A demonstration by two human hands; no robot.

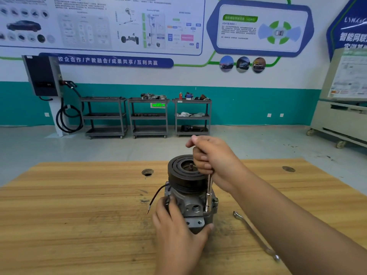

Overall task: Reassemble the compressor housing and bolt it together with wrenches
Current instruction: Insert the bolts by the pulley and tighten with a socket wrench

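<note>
Judged compressor (190,203) heavy, rigid; grip at base. L hand (176,231) fingers wrapped base; R hand (213,158) fingers clamped on socket wrench (208,193) upright beside compressor.

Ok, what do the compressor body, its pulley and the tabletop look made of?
Compressor body: probably cast aluminium, dull grey, rough-looking surface. Pulley: likely steel, matte black, concentric grooves on its face. Tabletop: wood or wood-look laminate, streaky grain, scuffed and stained.
</note>
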